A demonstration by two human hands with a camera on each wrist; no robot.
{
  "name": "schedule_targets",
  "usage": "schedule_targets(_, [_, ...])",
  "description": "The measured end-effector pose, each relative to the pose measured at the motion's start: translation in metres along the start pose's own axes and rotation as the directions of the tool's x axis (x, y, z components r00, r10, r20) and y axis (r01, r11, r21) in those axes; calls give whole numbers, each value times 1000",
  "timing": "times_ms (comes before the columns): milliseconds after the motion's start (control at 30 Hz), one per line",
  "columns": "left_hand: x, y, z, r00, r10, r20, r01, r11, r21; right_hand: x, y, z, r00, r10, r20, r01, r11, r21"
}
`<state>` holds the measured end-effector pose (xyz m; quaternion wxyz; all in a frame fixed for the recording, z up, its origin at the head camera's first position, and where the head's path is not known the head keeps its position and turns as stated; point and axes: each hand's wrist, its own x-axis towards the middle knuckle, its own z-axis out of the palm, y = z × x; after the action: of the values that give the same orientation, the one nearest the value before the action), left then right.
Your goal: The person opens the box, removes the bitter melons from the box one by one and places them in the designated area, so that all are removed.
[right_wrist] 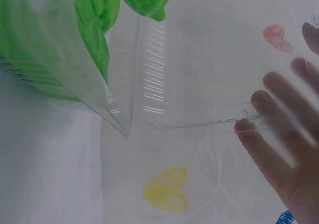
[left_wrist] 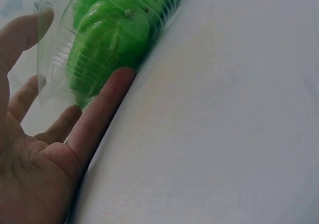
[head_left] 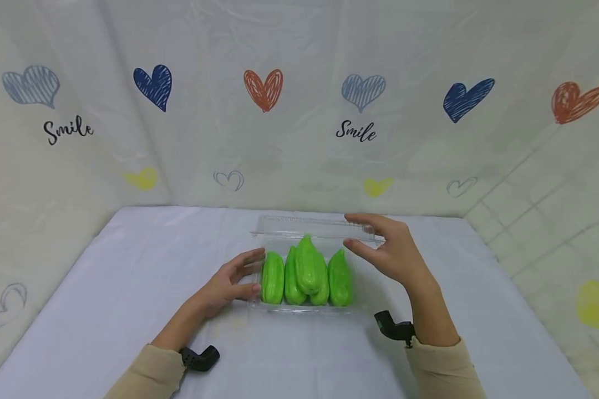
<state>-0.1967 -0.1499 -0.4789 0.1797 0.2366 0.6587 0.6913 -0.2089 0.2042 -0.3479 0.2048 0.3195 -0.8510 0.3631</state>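
Clear container (head_left: 304,310): is sitting just below the centre of the head view, its base lying toward the person and holding the green produce.
Green vegetables (head_left: 308,271): are lying inside the base, five of them showing; one is lining the left wall, one is lying at the right, and three are bunching in the middle, the foremost resting on top.
Lid (head_left: 304,226): is leaning back behind the vegetables, in the centre of the head view, its clear plastic letting the background show through.
Left hand (head_left: 224,285): is resting against the container's left wall, thumb by the lower left corner and fingers higher along the side; the grip is spreading wide. In the left wrist view, the thumb is lying along the plastic at upper left.
Right hand (head_left: 391,252): is reaching in at the lid's right end, thumb and fingers standing wide apart; in the right wrist view, its fingertips are showing at right, by the lid's edge. Whether they are pressing the plastic, one cannot tell.
White tablecloth (head_left: 289,354): is spreading beneath the container across the lower frame.
Backdrop (head_left: 304,33): is filling the upper frame with hearts and "Smile" lettering.
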Motion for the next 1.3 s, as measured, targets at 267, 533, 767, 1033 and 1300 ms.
schedule_targets(267, [0,-3,-1,1000,-2,-3,2,1000,18,0,8,1,999,33,-31,-31,996,81])
schedule_targets(533, [-2,-2,0,1000,-7,-15,7,1000,11,3,-2,-1,994,95,-56,-90,992,91])
schedule_targets(767, [-1,-3,0,1000,-15,-13,15,1000,5,5,-20,-5,988,132,-78,-123,986,114])
schedule_targets(1033, [-1,1,1,1000,-16,-5,16,1000,0,5,-17,-5,987,140,-79,-127,981,147])
schedule_targets(1300, [-1,1,1,1000,-20,-5,20,1000,-12,5,-12,-2,986,145,-83,-131,979,155])
